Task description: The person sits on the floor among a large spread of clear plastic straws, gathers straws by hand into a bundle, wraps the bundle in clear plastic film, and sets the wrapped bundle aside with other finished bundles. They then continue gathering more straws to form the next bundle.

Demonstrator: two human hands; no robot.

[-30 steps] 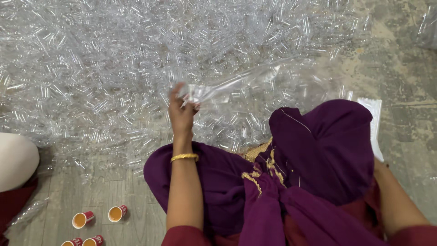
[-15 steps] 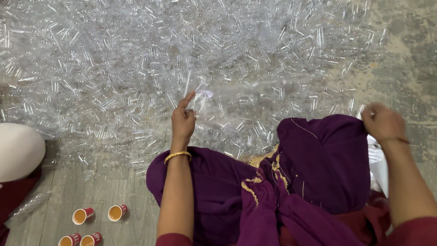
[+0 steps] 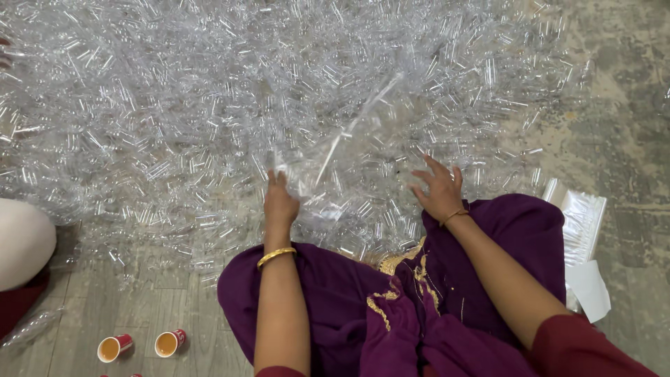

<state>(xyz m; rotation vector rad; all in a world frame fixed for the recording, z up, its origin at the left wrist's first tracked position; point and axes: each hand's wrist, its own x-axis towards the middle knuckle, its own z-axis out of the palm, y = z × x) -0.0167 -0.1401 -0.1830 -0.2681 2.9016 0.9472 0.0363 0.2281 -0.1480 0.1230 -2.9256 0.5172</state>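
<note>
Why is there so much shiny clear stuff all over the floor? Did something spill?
It does look spilled: small clear plastic tubes lie strewn in a heap over the concrete floor. The left hand touches a clear plastic bag lying on them, with the right hand beside it. Two small cups of tea stand upright, unspilled.

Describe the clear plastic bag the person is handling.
The clear plastic bag is thin, glossy and crumpled, see-through film. It lies stretched over the heap of small clear tubes on the floor. The left hand grips its near edge; the right hand hovers beside it with fingers spread.
</note>
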